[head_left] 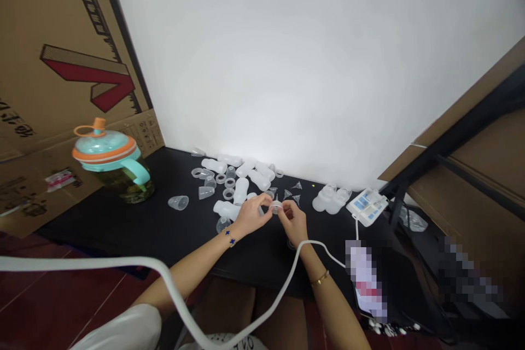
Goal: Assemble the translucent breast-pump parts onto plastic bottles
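A white bottle collar ring (pixel 276 206) with a clear pointed teat poking up through it is pinched between both my hands over the black table. The fingertips of my left hand (pixel 251 215) grip its left side; my right hand (pixel 294 221) has thumb and fingers closed on its right side. Just beyond lie several loose clear teats (pixel 296 198). White bottle bodies (pixel 240 190), collar rings (pixel 228 193) and clear caps (pixel 206 192) are scattered behind and left of my left hand. A round clear piece (pixel 223 223) rests beside my left wrist.
Capped bottles (pixel 331 199) lie together to the right, beside a white power strip (pixel 367 206). Its white cable (pixel 162 270) passes in front of my forearms. A phone (pixel 366 281) lies at right. A turquoise-lidded jug (pixel 115 161) stands left, near a cardboard box (pixel 61 27).
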The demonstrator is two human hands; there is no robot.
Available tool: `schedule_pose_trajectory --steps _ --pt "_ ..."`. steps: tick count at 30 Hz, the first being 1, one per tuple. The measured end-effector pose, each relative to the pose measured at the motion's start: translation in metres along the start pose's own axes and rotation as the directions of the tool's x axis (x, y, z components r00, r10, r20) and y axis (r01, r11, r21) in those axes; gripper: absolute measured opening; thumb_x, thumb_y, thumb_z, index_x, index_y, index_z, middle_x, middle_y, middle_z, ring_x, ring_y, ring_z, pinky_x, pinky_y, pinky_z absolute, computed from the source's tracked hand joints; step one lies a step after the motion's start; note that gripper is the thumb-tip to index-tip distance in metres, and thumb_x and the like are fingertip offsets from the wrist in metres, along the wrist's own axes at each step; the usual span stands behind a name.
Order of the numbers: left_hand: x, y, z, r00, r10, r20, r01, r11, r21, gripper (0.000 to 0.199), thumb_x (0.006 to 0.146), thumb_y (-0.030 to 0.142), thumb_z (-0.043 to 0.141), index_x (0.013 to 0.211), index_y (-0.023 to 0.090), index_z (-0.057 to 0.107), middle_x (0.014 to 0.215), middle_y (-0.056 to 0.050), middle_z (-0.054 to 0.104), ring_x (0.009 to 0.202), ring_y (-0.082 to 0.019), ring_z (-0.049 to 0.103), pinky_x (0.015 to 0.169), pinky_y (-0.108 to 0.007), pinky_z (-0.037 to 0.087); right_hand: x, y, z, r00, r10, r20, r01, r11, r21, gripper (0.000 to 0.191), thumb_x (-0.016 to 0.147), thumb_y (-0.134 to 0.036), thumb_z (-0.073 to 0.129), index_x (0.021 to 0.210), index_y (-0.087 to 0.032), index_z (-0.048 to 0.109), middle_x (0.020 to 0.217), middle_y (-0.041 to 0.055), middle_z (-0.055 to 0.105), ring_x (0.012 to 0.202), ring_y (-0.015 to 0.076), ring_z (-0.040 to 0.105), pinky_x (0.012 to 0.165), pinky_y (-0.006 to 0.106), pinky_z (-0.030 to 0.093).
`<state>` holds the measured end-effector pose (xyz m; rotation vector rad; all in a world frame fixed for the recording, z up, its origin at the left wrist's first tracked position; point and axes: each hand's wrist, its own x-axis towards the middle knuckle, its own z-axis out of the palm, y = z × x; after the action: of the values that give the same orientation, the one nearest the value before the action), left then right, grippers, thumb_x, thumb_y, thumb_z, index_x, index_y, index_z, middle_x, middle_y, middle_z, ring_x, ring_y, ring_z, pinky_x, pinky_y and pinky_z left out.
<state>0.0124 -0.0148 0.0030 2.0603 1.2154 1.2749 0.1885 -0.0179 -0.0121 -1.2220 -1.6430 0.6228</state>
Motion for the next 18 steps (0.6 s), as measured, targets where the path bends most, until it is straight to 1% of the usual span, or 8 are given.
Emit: schedule_pose_trajectory --steps 3,6,7,11,15,18 --pt "0.0012 0.0021 -0.0015 0.998 -0.065 0.011 0.066 0.990 -0.125 0.009 0.088 0.028 0.061 0.093 0.023 0.056 0.085 0.000 0.076 0.083 -0.018 0.074 0.076 -0.028 0.053 0.0009 -0.0007 -0.0011 0.998 -0.015 0.063 0.017 0.999 -0.031 0.027 0.090 -0.046 0.060 0.094 -0.020 0.065 0.075 0.0008 0.066 0.054 0.0124 0.053 0.051 0.023 0.041" --pt "0.0014 0.0031 -0.0026 0.995 -0.097 0.019 0.099 0.981 -0.165 0.010 0.087 0.028 0.061 0.092 0.023 0.054 0.082 0.001 0.076 0.082 -0.018 0.075 0.074 -0.027 0.053 0.0010 -0.0020 -0.0020 0.989 -0.040 0.142 0.046 0.998 -0.043 0.025 0.091 -0.043 0.059 0.093 -0.020 0.068 0.072 0.0000 0.065 0.053 0.0119 0.053 0.050 0.023 0.039" --pt "0.0014 0.0030 -0.0027 0.995 -0.096 0.024 0.099 0.982 -0.162 0.010 0.087 0.028 0.061 0.092 0.023 0.054 0.081 0.001 0.075 0.081 -0.018 0.075 0.074 -0.026 0.053 0.0009 -0.0022 -0.0021 0.989 -0.042 0.144 0.048 0.998 -0.039 0.025 0.091 -0.043 0.059 0.091 -0.019 0.069 0.070 -0.0004 0.064 0.053 0.0118 0.052 0.049 0.022 0.038" --pt "0.0009 0.0011 -0.0018 0.996 -0.072 0.047 0.078 0.990 -0.122 0.011 0.085 0.027 0.061 0.092 0.023 0.054 0.082 0.001 0.074 0.084 -0.018 0.074 0.077 -0.027 0.052 0.0003 -0.0003 -0.0012 0.996 -0.029 0.089 0.032 0.999 -0.033 0.024 0.089 -0.040 0.061 0.082 -0.019 0.068 0.062 -0.0019 0.059 0.052 0.0119 0.050 0.050 0.022 0.038" --pt "0.0004 0.0000 -0.0008 0.995 -0.084 0.047 0.088 0.992 -0.093 0.011 0.084 0.028 0.062 0.092 0.023 0.055 0.082 0.001 0.075 0.083 -0.018 0.074 0.077 -0.027 0.052 0.0002 0.0031 0.0002 0.996 -0.032 0.087 0.036 0.998 -0.047 0.022 0.088 -0.039 0.061 0.079 -0.019 0.067 0.061 -0.0019 0.059 0.052 0.0120 0.050 0.052 0.022 0.039" --pt "0.0000 0.0013 -0.0008 0.995 -0.092 0.044 0.096 0.992 -0.082 0.011 0.085 0.029 0.062 0.091 0.023 0.055 0.079 0.002 0.075 0.078 -0.017 0.074 0.077 -0.027 0.051 0.0001 0.0035 0.0002 0.996 -0.048 0.081 0.053 0.996 -0.071 0.024 0.088 -0.038 0.060 0.076 -0.019 0.065 0.060 -0.0023 0.057 0.053 0.0118 0.050 0.052 0.022 0.038"
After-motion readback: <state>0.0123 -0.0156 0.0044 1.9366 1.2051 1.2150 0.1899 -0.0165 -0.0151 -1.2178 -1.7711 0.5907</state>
